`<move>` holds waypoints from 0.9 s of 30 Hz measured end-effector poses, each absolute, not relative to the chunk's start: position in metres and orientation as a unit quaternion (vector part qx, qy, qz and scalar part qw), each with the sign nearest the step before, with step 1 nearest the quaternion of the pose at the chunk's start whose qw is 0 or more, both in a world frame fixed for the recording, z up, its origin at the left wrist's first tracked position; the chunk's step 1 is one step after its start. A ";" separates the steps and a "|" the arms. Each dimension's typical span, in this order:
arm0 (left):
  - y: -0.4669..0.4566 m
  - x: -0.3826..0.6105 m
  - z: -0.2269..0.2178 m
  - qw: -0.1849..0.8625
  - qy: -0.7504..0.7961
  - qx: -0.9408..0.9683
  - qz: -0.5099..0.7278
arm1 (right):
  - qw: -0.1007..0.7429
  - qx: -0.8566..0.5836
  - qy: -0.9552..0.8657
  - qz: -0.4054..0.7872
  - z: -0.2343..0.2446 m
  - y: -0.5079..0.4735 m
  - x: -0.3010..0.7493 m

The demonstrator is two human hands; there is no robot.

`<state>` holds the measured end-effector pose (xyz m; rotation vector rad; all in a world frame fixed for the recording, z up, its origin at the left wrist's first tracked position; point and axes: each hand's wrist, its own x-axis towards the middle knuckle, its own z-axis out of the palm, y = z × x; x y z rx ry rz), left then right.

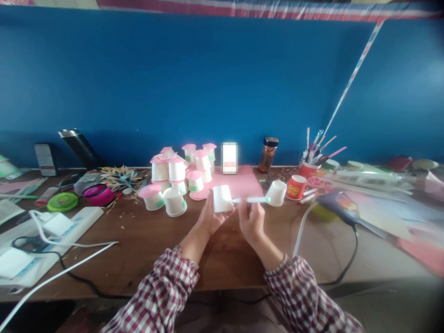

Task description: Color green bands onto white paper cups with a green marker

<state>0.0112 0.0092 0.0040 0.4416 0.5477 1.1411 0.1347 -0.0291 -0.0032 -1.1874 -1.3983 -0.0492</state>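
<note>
A white paper cup (221, 198) lies tipped sideways in my left hand (209, 219), whose fingers wrap round it. My right hand (252, 221) grips a white marker (257, 200) with a green end. The marker points left, its tip at or very near the cup's side; I cannot tell whether they touch. Left of my hands stand several upturned cups with pink paper roofs (176, 167), some stacked, some with green patches. A plain upturned cup (175, 202) is in front of them. Another white cup (276, 193) stands just right of the marker.
Pink paper (243, 179) lies behind my hands. Rightward are a red cup (296, 188), a holder of brushes (309, 169) and a glue gun (338, 206) with its cord. A jar (268, 155) stands behind. Wooden sticks (123, 178) and a power strip (74, 231) lie leftward.
</note>
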 end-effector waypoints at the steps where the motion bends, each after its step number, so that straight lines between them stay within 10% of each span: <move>1: 0.009 0.011 0.004 0.783 0.255 0.204 0.530 | 0.608 -0.514 -0.606 -0.021 -0.004 -0.029 0.135; 27: 0.011 0.004 0.003 0.803 0.208 0.197 0.523 | 0.664 -0.499 -0.556 0.038 -0.005 -0.031 0.134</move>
